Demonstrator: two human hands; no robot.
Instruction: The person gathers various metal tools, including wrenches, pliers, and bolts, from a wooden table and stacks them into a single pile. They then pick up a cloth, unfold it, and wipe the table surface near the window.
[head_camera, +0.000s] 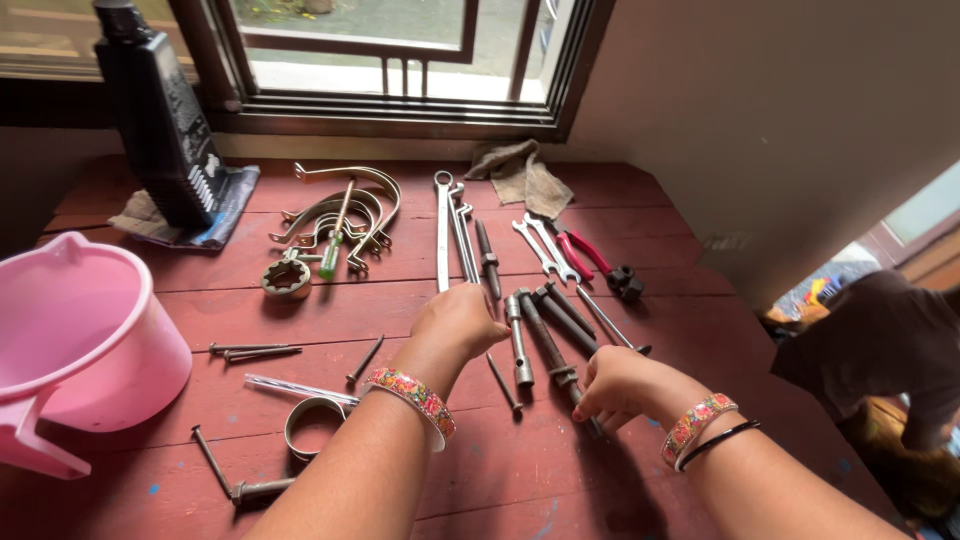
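Note:
My left hand (458, 322) rests knuckles-up on the red wooden table (640, 220), its fingers curled over the near ends of two long spanners (452, 225). My right hand (618, 385) is closed around the near end of a long dark socket rod (546, 342). More socket rods (516, 338) lie side by side between the hands. Both wrists wear flowered bangles. Small open-end spanners (543, 247) and red-handled pliers (592, 258) lie just beyond the rods.
A pink plastic bucket (70, 340) stands at the left edge. A black oil bottle (160, 120) stands on a cloth at the back left. Curved metal clamps (345, 215), a green screwdriver (334, 243), a ring (287, 279), nails (250, 350), a rag (520, 172) lie around.

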